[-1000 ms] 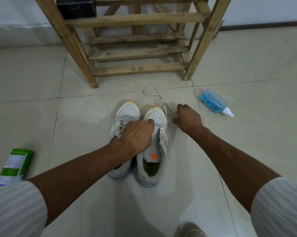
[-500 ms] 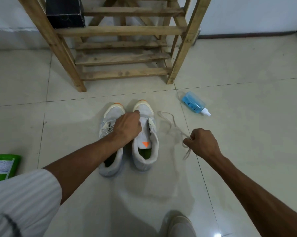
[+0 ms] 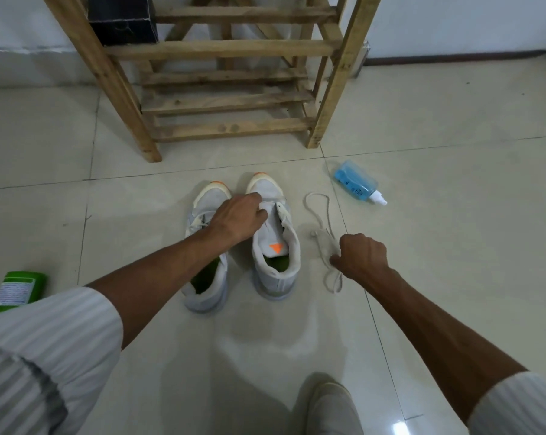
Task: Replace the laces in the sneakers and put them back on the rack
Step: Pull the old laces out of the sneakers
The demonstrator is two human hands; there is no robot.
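The right hand [image 3: 361, 257] hides its fingertips, so it probably pinches the lace [image 3: 324, 244]; the rack [image 3: 224, 48] is cut off by the top edge

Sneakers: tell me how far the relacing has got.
Done: one lace is out of the unlaced sneaker and lies on the floor. In hand: the right hand grips that lace while the left hand holds the unlaced sneaker. Left: the laced sneaker has its lace in, no fresh laces are in view, and both shoes stand on the floor, not on the rack.
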